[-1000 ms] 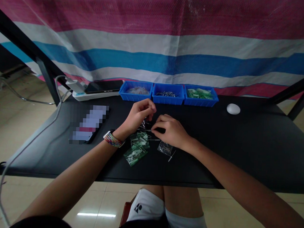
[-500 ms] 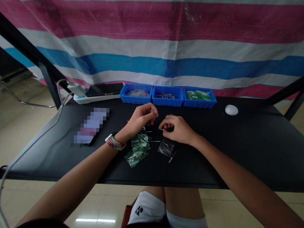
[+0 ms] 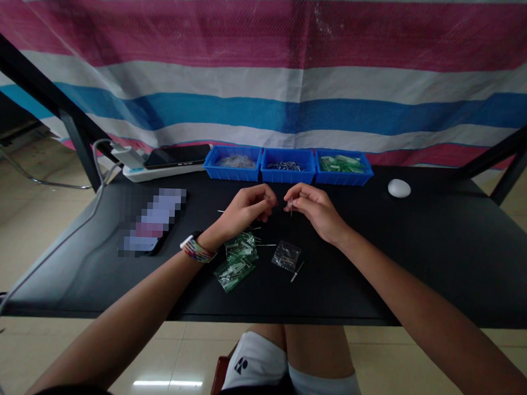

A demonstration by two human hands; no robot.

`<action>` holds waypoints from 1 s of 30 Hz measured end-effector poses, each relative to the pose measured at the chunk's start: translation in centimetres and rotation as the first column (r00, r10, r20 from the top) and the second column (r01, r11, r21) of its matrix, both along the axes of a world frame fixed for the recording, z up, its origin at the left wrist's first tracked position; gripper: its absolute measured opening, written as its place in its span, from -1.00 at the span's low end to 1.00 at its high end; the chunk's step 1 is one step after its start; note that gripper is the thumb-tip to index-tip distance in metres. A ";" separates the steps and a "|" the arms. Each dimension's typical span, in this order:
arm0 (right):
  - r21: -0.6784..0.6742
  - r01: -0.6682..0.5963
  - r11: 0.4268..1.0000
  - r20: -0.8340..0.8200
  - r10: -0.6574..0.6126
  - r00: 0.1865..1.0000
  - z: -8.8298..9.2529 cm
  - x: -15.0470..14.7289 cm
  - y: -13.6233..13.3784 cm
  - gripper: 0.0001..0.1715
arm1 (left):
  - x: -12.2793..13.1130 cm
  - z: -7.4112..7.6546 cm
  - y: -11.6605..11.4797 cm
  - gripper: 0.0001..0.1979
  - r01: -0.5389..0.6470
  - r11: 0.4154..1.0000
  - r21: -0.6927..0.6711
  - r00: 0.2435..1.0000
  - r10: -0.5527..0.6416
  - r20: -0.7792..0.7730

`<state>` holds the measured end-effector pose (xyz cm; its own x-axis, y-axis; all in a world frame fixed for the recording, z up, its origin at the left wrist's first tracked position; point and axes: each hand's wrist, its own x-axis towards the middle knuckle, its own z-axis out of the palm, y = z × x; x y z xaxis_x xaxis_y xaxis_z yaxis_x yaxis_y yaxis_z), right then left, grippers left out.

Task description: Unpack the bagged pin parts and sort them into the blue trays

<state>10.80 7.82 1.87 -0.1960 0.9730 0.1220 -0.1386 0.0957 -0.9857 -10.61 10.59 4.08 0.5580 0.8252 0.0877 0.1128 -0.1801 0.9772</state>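
Note:
My left hand (image 3: 251, 207) is curled above the table, fingers pressed together around something I cannot make out. Across a small gap, my right hand (image 3: 314, 208) pinches a small metal rivet (image 3: 291, 206) that points downward. Below my left hand lie green packets (image 3: 235, 271) with metal and white pieces inside. A clear packet (image 3: 286, 255) holding a few thin pieces rests below my right hand. One loose rivet (image 3: 297, 272) lies beside that packet, and another (image 3: 267, 245) lies between the packets. More loose rivets are partly hidden near my left wrist.
Behind my hands stand three blue bins: one with clear bags (image 3: 234, 174), one with rivets (image 3: 287, 176), one with green packets (image 3: 342, 179). A phone (image 3: 158, 220) and a power strip (image 3: 163, 172) are at left, a white mouse (image 3: 399, 188) at right.
My right hand has moved up, away from the clear packet, and turned, so the rivet now points downward. My left hand has shifted slightly. The view has moved a little.

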 end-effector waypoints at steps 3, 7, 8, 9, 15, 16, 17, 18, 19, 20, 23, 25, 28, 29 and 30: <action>-0.089 0.051 0.995 -0.106 -0.061 0.992 -0.1 0.0 0.0 -0.81 | 0.0 -0.2 0.1 -0.80 0.009 1.000 -0.008 1.000 -0.009 -0.005; -0.139 0.079 0.987 -0.151 -0.100 0.983 -0.3 0.0 0.0 -0.69 | 0.0 -0.4 0.2 -0.76 0.033 0.999 -0.019 0.999 -0.033 -0.006; -0.137 0.077 0.988 -0.150 -0.097 0.984 -0.3 0.0 0.0 -0.68 | 0.0 -0.4 0.2 -0.75 0.035 0.999 -0.023 0.999 -0.035 -0.006; -0.132 0.073 0.989 -0.145 -0.092 0.985 -0.3 -0.1 -0.1 -0.67 | 0.0 -0.4 0.2 -0.73 0.033 0.999 -0.030 0.999 -0.033 -0.001; -0.100 0.077 0.992 -0.097 -0.087 0.991 -0.2 -0.2 -0.3 -0.69 | 0.4 -0.4 0.0 -0.67 -0.026 0.998 -0.051 0.998 0.029 0.047; -0.101 0.082 0.992 -0.097 -0.092 0.991 -0.2 -0.2 -0.3 -0.68 | 0.4 -0.4 0.0 -0.68 -0.036 0.999 -0.039 0.998 0.037 0.051; -0.105 0.087 0.991 -0.100 -0.098 0.990 -0.2 -0.2 -0.3 -0.67 | 0.5 -0.4 0.0 -0.69 -0.044 0.999 -0.024 0.997 0.045 0.056; -0.112 0.092 0.989 -0.107 -0.104 0.989 -0.2 -0.2 -0.3 -0.66 | 0.4 -0.4 0.0 -0.70 -0.054 0.998 -0.009 0.996 0.055 0.063; -0.124 0.095 0.988 -0.115 -0.109 0.987 -0.2 -0.2 -0.2 -0.67 | 0.4 -0.4 0.0 -0.71 -0.066 0.998 0.003 0.995 0.065 0.072; -0.139 0.098 0.985 -0.123 -0.115 0.986 -0.2 -0.2 -0.2 -0.69 | 0.4 -0.4 0.0 -0.72 -0.079 0.997 0.012 0.994 0.078 0.082; -0.177 0.104 0.979 -0.131 -0.128 0.983 -0.4 -0.2 0.0 -0.67 | 0.3 -0.2 0.0 -0.75 -0.113 0.993 0.032 0.988 0.109 0.110; -0.176 0.105 0.979 -0.124 -0.128 0.984 -0.6 -0.2 0.0 -0.63 | 0.3 -0.1 0.0 -0.76 -0.122 0.992 0.041 0.986 0.116 0.121; -0.156 0.094 0.983 -0.104 -0.111 0.988 -0.6 -0.3 0.0 -0.60 | 0.4 -0.1 -0.1 -0.77 -0.114 0.993 0.042 0.987 0.108 0.117; -0.151 0.089 0.985 -0.096 -0.104 0.990 -0.7 -0.3 0.0 -0.59 | 0.4 -0.1 -0.1 -0.77 -0.110 0.993 0.044 0.988 0.104 0.113; -0.147 0.084 0.986 -0.088 -0.097 0.991 -0.6 -0.3 0.0 -0.60 | 0.4 -0.1 -0.2 -0.77 -0.107 0.993 0.048 0.989 0.101 0.110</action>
<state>10.48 7.78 1.22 -0.1005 0.9949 -0.0059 -0.2291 -0.0289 -0.9730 -10.21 10.44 3.95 0.4546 0.8707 0.1879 0.0289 -0.2253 0.9739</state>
